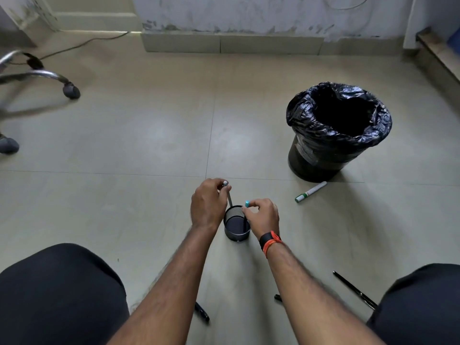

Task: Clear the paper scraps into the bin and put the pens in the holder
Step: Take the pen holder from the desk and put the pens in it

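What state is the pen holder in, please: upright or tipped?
Upright: the pen holder stands on its base, open mouth facing up.

Both forearms reach forward. The left hand (207, 202) pinches a grey pen (229, 198); the right hand (263, 215), a blue-capped pen (247, 203).

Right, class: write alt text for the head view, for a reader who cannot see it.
A person's left hand holds a grey pen and the right hand a teal-capped pen at a mesh holder on the floor. A lined bin stands to the right, a green-capped marker beside it.
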Tool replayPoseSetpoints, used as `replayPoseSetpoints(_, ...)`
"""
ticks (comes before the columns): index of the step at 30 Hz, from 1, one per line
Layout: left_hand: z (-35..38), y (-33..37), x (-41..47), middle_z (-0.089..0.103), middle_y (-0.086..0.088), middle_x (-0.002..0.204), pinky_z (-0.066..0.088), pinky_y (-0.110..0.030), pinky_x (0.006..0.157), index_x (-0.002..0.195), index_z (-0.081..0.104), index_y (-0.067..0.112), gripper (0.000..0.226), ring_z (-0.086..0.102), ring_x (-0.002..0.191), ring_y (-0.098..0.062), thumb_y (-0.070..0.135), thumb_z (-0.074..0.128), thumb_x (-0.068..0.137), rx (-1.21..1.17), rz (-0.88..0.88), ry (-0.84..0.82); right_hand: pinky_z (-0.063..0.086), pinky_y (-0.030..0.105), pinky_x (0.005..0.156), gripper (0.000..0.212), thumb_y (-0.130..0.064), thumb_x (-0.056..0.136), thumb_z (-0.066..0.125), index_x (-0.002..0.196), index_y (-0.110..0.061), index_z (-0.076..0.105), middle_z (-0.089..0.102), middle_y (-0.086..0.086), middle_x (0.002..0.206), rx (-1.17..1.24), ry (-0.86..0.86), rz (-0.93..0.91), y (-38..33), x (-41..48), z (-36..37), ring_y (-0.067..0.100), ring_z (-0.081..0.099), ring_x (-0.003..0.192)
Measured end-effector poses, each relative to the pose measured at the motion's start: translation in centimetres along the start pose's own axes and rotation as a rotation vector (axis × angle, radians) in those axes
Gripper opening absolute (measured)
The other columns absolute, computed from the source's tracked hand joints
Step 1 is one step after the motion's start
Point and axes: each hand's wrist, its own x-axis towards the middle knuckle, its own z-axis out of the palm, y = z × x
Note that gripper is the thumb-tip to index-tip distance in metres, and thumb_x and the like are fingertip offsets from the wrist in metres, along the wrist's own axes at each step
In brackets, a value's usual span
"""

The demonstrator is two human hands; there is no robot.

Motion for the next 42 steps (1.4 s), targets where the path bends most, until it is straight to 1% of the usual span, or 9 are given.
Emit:
replayPoseSetpoints(5,-0.2,0.0,-0.1,0.070,0.002,0.103,0.049,-0.029,0.079,0.103,0.072,0.020,0.018,0.066,0.090,-0.019,0.027,0.062,0.091,0.031,0.040,0.040,0.037,0.023,0.082,0.010,-0.027,0.080,0.074,0.089,-0.026,0.071,0.062,-0.004,0.100,-0.050,-0.050,-0.015,0.9,-0.1,0.4,0.019,0.054,0.106)
replayPoseSetpoints(9,-0.5,-0.4,0.0,0.070,0.001,0.101,0.048,-0.029,0.077,0.102,0.072,0.019,0.017,0.067,0.087,-0.020,0.027,0.062,0.091,0.025,0.033,0.087,0.047,0.027,0.081,0.025,-0.042,0.072,0.078,0.090,-0.026,0.069,0.063,-0.008,0.095,0.081,-0.029,0.020,0.8,0.3,0.3,0.013,0.057,0.092)
replayPoseSetpoints(14,-0.3,-0.3,-0.2,0.073,0.003,0.098,0.046,-0.023,0.074,0.102,0.074,0.020,0.018,0.068,0.089,-0.019,0.027,0.064,0.089,0.033,-0.028,0.024,0.043,0.022,0.067,0.028,-0.042,0.083,0.070,0.077,-0.015,0.068,0.067,-0.004,0.074,0.434,0.293,0.255,0.1,1.9,-1.3,0.014,0.060,0.071)
replayPoseSetpoints(18,1.6,-1.5,-1.3,0.075,0.002,0.092,0.042,-0.023,0.068,0.095,0.075,0.020,0.015,0.068,0.088,-0.019,0.028,0.064,0.089,0.069,-0.132,-0.107,0.048,0.028,0.072,0.021,-0.033,0.085,0.065,0.075,-0.014,0.066,0.067,0.001,0.075,0.464,0.408,0.400,1.8,3.3,-2.6,0.022,0.061,0.075)
replayPoseSetpoints(21,2.9,-2.7,-1.5,0.075,0.001,0.094,0.043,-0.024,0.069,0.097,0.075,0.022,0.017,0.068,0.092,-0.022,0.032,0.065,0.087,0.088,-0.202,-0.148,0.043,0.025,0.072,0.013,-0.019,0.084,0.060,0.087,-0.011,0.071,0.073,0.008,0.089,0.394,0.423,0.419,2.9,4.2,-3.4,0.028,0.065,0.088)
replayPoseSetpoints(26,3.5,-3.0,-1.6,0.074,0.004,0.096,0.041,-0.024,0.067,0.097,0.074,0.026,0.016,0.067,0.092,-0.021,0.034,0.067,0.084,0.120,-0.247,-0.129,0.046,0.031,0.081,0.026,-0.007,0.082,0.054,0.103,-0.011,0.069,0.071,0.014,0.106,0.226,0.428,0.403,5.8,6.9,-5.0,0.034,0.064,0.103)
replayPoseSetpoints(31,3.5,-4.0,-1.5,0.070,0.005,0.106,0.040,-0.026,0.068,0.108,0.070,0.027,0.026,0.065,0.096,-0.020,0.037,0.068,0.084,0.146,-0.238,-0.113,0.043,0.035,0.098,0.039,-0.006,0.088,0.054,0.124,-0.018,0.059,0.050,0.021,0.132,-0.123,0.218,0.370,8.3,10.5,-6.8,0.040,0.053,0.117)
replayPoseSetpoints(35,3.6,-5.0,-1.8,0.063,0.004,0.116,0.044,-0.029,0.076,0.121,0.062,0.024,0.047,0.061,0.106,-0.020,0.048,0.069,0.081,0.123,-0.205,-0.099,0.043,0.038,0.102,0.045,-0.004,0.084,0.061,0.127,-0.018,0.060,0.032,0.024,0.147,-0.379,0.066,0.192,10.1,12.5,-8.3,0.043,0.048,0.121)
replayPoseSetpoints(42,3.2,-7.5,-3.5,0.066,0.003,0.113,0.037,-0.025,0.080,0.113,0.067,0.019,0.031,0.060,0.107,-0.018,0.039,0.054,0.094,-0.011,-0.287,0.008,0.045,0.039,0.094,0.040,0.010,0.080,0.054,0.113,-0.008,0.066,0.048,0.018,0.129,-0.581,-0.073,-0.055,11.5,12.0,-8.2,0.043,0.055,0.109)
